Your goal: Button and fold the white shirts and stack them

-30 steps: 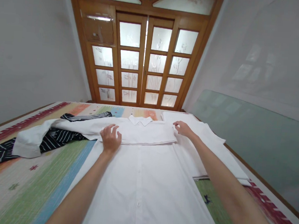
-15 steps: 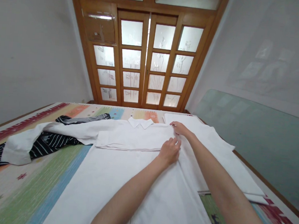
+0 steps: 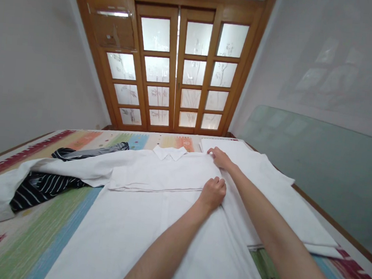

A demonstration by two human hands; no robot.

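A white collared shirt [image 3: 140,218] lies spread out, its collar [image 3: 169,153] at the far end. One sleeve [image 3: 157,171] is folded straight across the chest, while the other [image 3: 66,168] stretches out to the left. My left hand [image 3: 213,193] is closed on the shirt's right side, below the shoulder, at the fold of the crossed sleeve. Just beyond it, my right hand [image 3: 219,157] pinches the cloth at the right shoulder. The fingertips of both hands are partly hidden.
Black striped cloth [image 3: 49,188] lies under the outstretched sleeve. A stack of folded white cloth [image 3: 269,194] sits right of the shirt. All rest on a multicoloured striped cover [image 3: 58,215]. A pale green panel [image 3: 315,155] lines the right wall; wooden glazed doors [image 3: 175,69] stand beyond.
The view has shifted slightly, so the shirt sits a little further left in the picture. Both hands keep hold of the shirt at nearly the same places.
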